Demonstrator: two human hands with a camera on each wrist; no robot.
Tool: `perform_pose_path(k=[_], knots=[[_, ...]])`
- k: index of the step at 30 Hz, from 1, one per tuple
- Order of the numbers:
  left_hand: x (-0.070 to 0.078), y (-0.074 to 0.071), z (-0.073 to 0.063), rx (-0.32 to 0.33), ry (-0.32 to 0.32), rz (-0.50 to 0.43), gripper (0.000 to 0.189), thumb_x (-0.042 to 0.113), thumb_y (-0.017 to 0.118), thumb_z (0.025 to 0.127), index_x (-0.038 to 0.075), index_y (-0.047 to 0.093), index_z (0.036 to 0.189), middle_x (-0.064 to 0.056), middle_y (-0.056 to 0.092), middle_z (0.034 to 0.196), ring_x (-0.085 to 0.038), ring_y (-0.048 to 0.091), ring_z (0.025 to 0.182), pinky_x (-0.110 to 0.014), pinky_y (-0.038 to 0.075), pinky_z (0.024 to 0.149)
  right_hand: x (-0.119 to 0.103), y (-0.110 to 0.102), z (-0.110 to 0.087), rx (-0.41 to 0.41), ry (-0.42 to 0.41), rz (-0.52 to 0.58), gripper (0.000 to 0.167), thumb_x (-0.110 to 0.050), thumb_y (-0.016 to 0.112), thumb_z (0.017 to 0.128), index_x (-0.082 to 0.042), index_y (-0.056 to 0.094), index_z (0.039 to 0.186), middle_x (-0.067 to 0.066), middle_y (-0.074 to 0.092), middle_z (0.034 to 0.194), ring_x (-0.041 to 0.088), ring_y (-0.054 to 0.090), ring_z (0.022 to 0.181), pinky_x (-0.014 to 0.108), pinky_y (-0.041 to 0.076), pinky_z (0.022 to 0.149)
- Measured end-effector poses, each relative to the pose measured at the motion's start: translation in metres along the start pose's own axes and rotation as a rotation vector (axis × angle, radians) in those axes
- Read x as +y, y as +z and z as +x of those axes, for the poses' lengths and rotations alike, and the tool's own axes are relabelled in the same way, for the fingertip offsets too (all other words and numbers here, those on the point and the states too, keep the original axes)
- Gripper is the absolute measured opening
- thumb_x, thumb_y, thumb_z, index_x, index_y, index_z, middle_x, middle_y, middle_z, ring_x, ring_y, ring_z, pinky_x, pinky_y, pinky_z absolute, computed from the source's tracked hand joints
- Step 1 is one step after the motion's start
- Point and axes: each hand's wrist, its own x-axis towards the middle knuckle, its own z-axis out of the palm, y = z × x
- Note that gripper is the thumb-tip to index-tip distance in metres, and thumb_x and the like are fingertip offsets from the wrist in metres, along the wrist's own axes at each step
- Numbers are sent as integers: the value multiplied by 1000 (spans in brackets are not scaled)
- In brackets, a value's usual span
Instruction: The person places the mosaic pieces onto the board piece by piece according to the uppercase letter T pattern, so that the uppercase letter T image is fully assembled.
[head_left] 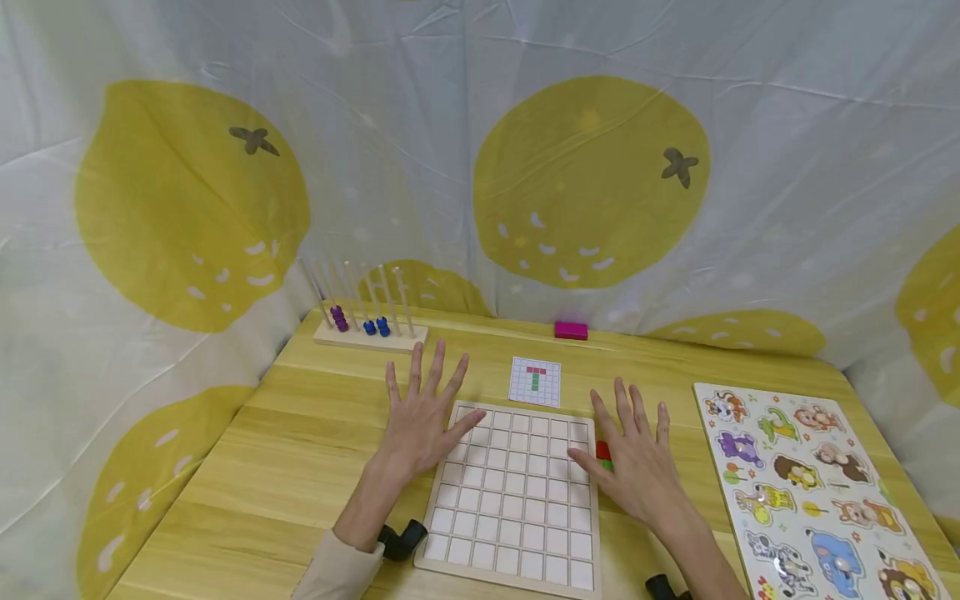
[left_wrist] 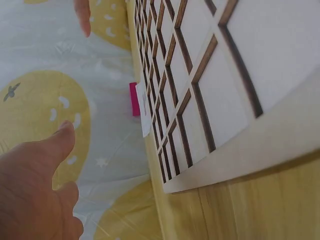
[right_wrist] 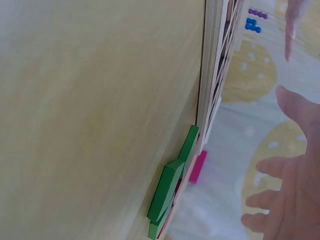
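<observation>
Left hand: I have the left hand (head_left: 420,429) raised over the far left corner of the grid board (head_left: 517,492), fingers spread wide and the thumb reaching across its edge.
Right hand: I see the right hand (head_left: 637,467) raised over the right side of the board, fingers spread too, thumb towards the grid. The two hands are well apart.
Grid board: it lies flat on the table (head_left: 300,450), near and central, between my two hands, its square cells pale.
Red and green pieces: red (head_left: 603,450) and green ones lie just beside the board's right edge. In the head view my right hand blocks part of them; the right wrist view shows several green pieces (right_wrist: 162,192) overlapping. I cannot tell the full count.
Pattern card: just beyond the far edge of the board I have a small card (head_left: 535,396) printed with a red and green T.
Far edge: a magenta block (head_left: 571,331) rests close to the curtain (head_left: 412,125), which is printed with lemons.
Far left: a peg rack (head_left: 367,337) carries purple beads (head_left: 340,319) and blue beads (head_left: 383,327), beyond my left fingertips.
Right side: an animal puzzle (head_left: 813,500) takes up the table there, well apart from the board.
</observation>
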Motion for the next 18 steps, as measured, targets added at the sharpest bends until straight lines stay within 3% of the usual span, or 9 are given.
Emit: perform_pose_path(k=[11, 15, 18], knots=[[0, 2, -1, -17, 26, 16, 84, 57, 62, 97, 19, 31, 164, -20, 12, 174, -51, 5, 159, -81, 4, 120, 3, -2, 0, -12, 15, 20, 86, -59, 61, 97, -12, 31, 163, 25, 12, 172, 49, 15, 158, 78, 6, 122], [-4, 2, -2, -81, 21, -26, 85, 57, 61, 97, 19, 28, 165, -20, 8, 174, -49, -2, 160, -81, -1, 120, 9, -7, 1, -35, 35, 71, 87, -59, 60, 97, -11, 31, 163, 26, 13, 172, 50, 13, 158, 79, 4, 121], [-8, 1, -2, -189, 17, -90, 88, 59, 59, 98, 19, 20, 167, -19, -2, 175, -49, -9, 160, -80, -7, 120, 15, -11, 1, -79, 57, 143, 89, -61, 58, 98, -11, 27, 164, 26, 9, 173, 50, 9, 159, 79, 0, 121]])
